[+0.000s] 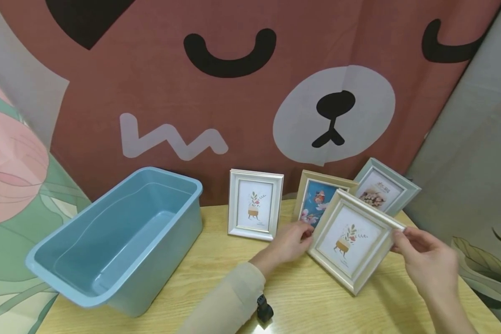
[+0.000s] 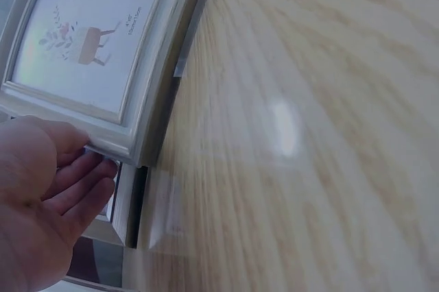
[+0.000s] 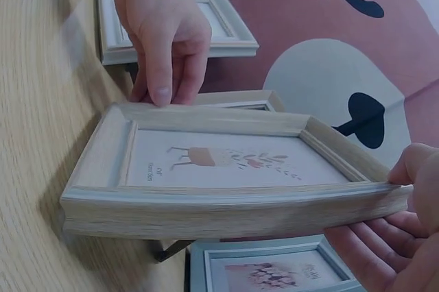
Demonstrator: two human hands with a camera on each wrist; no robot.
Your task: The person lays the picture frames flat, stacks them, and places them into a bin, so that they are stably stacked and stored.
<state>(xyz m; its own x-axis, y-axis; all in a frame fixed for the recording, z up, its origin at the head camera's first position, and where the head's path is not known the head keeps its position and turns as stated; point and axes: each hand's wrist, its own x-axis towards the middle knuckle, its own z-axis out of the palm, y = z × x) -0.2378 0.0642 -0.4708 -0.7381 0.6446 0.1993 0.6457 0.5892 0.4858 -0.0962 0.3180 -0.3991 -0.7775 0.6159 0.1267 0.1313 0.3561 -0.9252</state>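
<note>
Positioning front frame (image 1: 348, 239), apparently, tilted in front of gold frame (image 1: 317, 197); pinching left edge with left hand (image 1: 290, 242), right corner with right hand (image 1: 432, 260). Probably calls next for setting upright, then releasing.

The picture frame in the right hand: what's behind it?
In the head view, a tan frame and a grey-green frame. Covered bits, like the tan one's lower right corner, can't be seen.

Reddish-brown bear-print backdrop (image 1: 171, 97), grey leaf-printed cloth (image 1: 472, 162) at right, pale wood-grain tabletop (image 2: 329, 189), bright light reflection (image 2: 285, 127)
</note>
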